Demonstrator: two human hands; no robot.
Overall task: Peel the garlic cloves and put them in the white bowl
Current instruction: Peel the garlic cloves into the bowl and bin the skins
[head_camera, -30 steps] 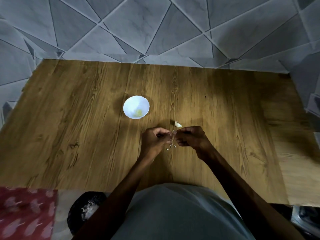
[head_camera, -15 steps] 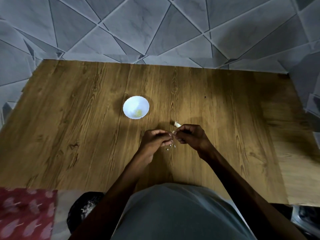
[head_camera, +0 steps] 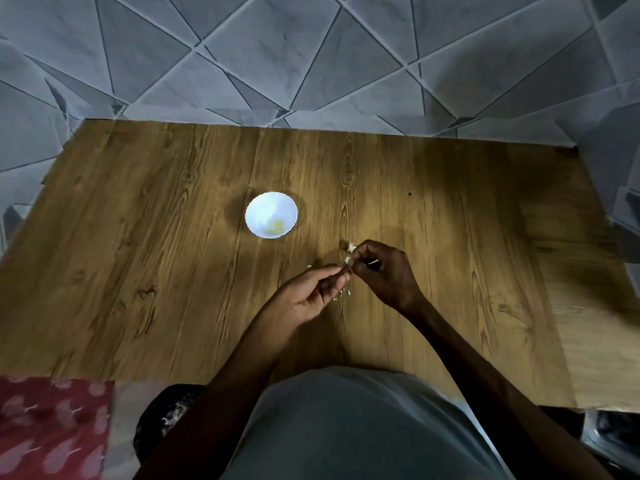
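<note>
Head view: both hands meet just right of the frame's centre, above the wooden tabletop (head_camera: 166, 271). The right hand (head_camera: 381, 271) is curled, its grip clamped on 1 small garlic clove (head_camera: 348, 260) at the fingertips. The left hand (head_camera: 308, 294) comes in from the lower left, its grip pinched together on the near end of the same clove. Whether it holds flesh or only skin is too small to tell.

A second clove (head_camera: 350, 247) lies on the tabletop just above the right hand, partly hidden by it. A few scraps of skin (head_camera: 343, 293) lie below the point where the hands meet. The white bowl (head_camera: 256, 206) stands up and to the left of the hands, apart from them, with yellowish peeled garlic (head_camera: 275, 227) in its lower right part.

The likely slip is the clove itself. It is small and held only by fingertips, so a hard tug on the skin could pop it loose onto the tabletop or off the near edge. The right hand could also knock the second clove away. Loose skin may cling and ride into the bowl.
</note>
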